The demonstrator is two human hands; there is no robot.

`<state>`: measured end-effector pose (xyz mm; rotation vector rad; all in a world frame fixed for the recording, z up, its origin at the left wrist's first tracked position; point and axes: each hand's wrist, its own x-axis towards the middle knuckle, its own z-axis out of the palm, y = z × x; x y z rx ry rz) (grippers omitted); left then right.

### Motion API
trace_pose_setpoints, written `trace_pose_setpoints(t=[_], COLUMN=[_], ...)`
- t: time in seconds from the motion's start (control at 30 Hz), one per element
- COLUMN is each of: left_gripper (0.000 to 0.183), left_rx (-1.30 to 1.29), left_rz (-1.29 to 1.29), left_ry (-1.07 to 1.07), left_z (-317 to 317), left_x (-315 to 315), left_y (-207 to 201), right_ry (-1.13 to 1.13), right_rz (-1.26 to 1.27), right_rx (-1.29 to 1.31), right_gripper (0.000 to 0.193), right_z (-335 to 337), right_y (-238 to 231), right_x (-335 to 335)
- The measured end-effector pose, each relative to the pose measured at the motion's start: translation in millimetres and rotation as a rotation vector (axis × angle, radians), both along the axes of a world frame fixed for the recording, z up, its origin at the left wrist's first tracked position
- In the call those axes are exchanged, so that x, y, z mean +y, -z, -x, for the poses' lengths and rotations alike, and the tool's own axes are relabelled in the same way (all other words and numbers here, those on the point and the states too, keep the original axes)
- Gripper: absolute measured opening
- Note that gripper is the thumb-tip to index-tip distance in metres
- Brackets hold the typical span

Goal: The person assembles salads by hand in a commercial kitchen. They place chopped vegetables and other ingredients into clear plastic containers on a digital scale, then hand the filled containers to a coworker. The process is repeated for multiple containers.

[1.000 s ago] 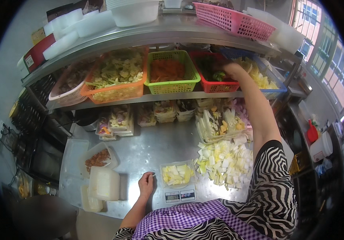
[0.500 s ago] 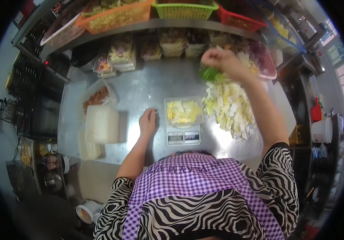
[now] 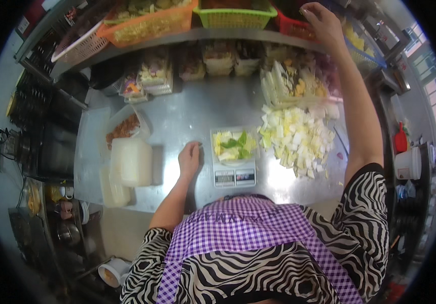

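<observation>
My left hand (image 3: 189,160) rests on the metal table, its fingers curled in, left of a kitchen scale (image 3: 234,177). A clear plastic tray (image 3: 235,163) sits on the scale. Chopped pale cabbage lies in it, with green leaves (image 3: 238,145) on top. Raised at the upper right, my right hand (image 3: 324,25) is over the red basket (image 3: 295,29) on the shelf. Its fingers are partly stretched out, and I see nothing in them. Below that arm, a heap of chopped cabbage (image 3: 299,137) is spread on the table.
Clear trays of mixed food (image 3: 294,83) stand behind the heap. More filled trays (image 3: 154,71) line the back under the shelf. Orange (image 3: 152,30) and green baskets (image 3: 235,19) hang over its edge. At left, a white tub (image 3: 132,162) stands by a container of brown pieces (image 3: 142,114).
My right hand has let go of the green leaves, which now lie in the tray on the scale. It has moved up and right to the red basket. My left hand stays put.
</observation>
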<state>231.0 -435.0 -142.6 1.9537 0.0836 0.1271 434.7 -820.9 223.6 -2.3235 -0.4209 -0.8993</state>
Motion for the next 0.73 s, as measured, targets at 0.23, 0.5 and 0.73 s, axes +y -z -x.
trace_pose_setpoints(t=[0.23, 0.5, 0.73], left_gripper=[0.022, 0.017, 0.016], left_rx=[-0.044, -0.046, -0.101], left_rz=[-0.059, -0.016, -0.048], left_ry=[-0.023, -0.018, -0.026], left_z=[3, -1, 2], left_x=[-2, -1, 1], left_y=[-13, -2, 4], right_ry=[-0.154, -0.305, -0.408], right_rz=[0.424, 0.647, 0.241], right_rx=[0.169, 0.661, 0.65], right_gripper=[0.041, 0.088, 0.077], right_z=[-80, -172, -236], right_y=[-47, 26, 48], right_x=[70, 131, 114])
